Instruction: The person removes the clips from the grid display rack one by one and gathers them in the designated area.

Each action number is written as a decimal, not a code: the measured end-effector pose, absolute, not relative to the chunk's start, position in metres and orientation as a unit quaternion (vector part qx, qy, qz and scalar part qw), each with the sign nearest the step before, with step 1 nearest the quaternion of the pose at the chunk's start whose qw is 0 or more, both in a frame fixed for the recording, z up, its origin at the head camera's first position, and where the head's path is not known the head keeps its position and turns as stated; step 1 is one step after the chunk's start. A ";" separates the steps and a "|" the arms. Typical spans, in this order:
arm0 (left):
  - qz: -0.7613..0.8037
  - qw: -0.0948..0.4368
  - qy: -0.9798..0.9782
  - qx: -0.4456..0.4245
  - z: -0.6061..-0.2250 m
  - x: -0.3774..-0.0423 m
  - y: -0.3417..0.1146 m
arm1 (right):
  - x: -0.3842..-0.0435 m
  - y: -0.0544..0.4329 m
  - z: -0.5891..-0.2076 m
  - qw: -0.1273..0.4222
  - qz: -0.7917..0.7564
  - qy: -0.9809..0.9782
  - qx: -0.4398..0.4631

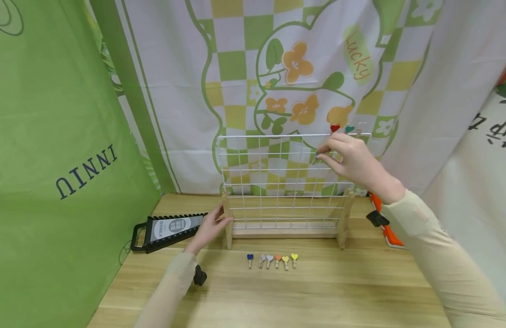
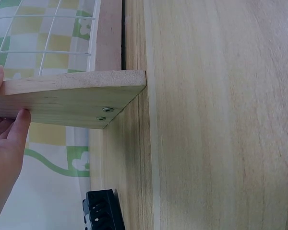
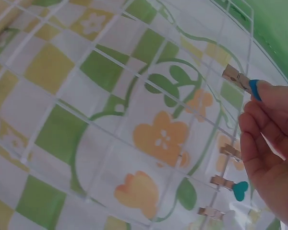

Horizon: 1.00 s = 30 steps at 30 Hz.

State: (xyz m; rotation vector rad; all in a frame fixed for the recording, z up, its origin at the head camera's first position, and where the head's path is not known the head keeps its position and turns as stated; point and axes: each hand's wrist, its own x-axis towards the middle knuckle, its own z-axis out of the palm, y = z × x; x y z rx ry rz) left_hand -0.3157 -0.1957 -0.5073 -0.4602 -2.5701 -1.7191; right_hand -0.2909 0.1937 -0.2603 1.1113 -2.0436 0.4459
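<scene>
A white wire grid [image 1: 279, 169] stands upright in a wooden stand [image 1: 228, 228]. My left hand [image 1: 209, 230] grips the stand's left leg [image 2: 67, 96], thumb on one face and fingers on the other. Level with the grid's upper right part, my right hand [image 1: 351, 157] pinches a small wooden clothespin [image 3: 235, 77] by its blue heart, with the jaw end pointing away from the fingers. Along the top wire sit clothespins with a red heart [image 1: 334, 128], a teal heart [image 3: 240, 190] and a pale heart [image 1: 361, 125].
On the table before the stand lies a row of several heart clothespins, from dark blue [image 1: 250, 259] through orange [image 1: 278, 259] to yellow [image 1: 294, 259]. A black slotted holder [image 1: 171, 226] lies left, an orange-red item [image 1: 394, 238] right. Patterned cloth [image 1: 232, 66] hangs behind.
</scene>
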 end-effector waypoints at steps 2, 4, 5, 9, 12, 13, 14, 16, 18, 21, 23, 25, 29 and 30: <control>-0.551 0.008 -0.821 -0.150 -0.508 -0.315 -0.197 | -0.291 0.194 -0.271 0.372 0.178 -0.797 0.440; -0.556 0.008 -0.818 -0.151 -0.508 -0.315 -0.197 | -0.292 0.194 -0.281 0.364 0.182 -0.798 0.445; -0.557 0.008 -0.816 -0.152 -0.507 -0.315 -0.198 | -0.292 0.194 -0.286 0.359 0.185 -0.799 0.446; -0.557 0.007 -0.817 -0.148 -0.507 -0.316 -0.198 | -0.293 0.191 -0.309 0.332 0.200 -0.803 0.452; -0.550 0.005 -0.823 -0.143 -0.507 -0.315 -0.197 | -0.293 0.189 -0.330 0.310 0.212 -0.806 0.458; -0.548 0.004 -0.824 -0.143 -0.506 -0.315 -0.197 | -0.293 0.188 -0.338 0.304 0.214 -0.806 0.461; -0.547 0.003 -0.825 -0.142 -0.506 -0.314 -0.197 | -0.292 0.187 -0.346 0.298 0.218 -0.806 0.462; -0.551 0.003 -0.822 -0.145 -0.507 -0.314 -0.197 | -0.291 0.186 -0.361 0.276 0.223 -0.814 0.460; -0.555 0.004 -0.818 -0.148 -0.507 -0.314 -0.197 | -0.289 0.186 -0.377 0.253 0.230 -0.822 0.455; -0.559 0.004 -0.815 -0.152 -0.508 -0.314 -0.196 | -0.286 0.186 -0.399 0.221 0.231 -0.838 0.441; -0.557 0.003 -0.817 -0.151 -0.507 -0.314 -0.196 | -0.284 0.186 -0.412 0.201 0.233 -0.848 0.432; -0.556 0.004 -0.817 -0.150 -0.507 -0.314 -0.196 | -0.282 0.186 -0.425 0.173 0.236 -0.855 0.428; -0.557 0.004 -0.818 -0.148 -0.506 -0.315 -0.195 | -0.277 0.187 -0.450 0.117 0.245 -0.864 0.424; -0.557 0.004 -0.817 -0.148 -0.506 -0.315 -0.195 | -0.276 0.187 -0.456 0.106 0.249 -0.864 0.425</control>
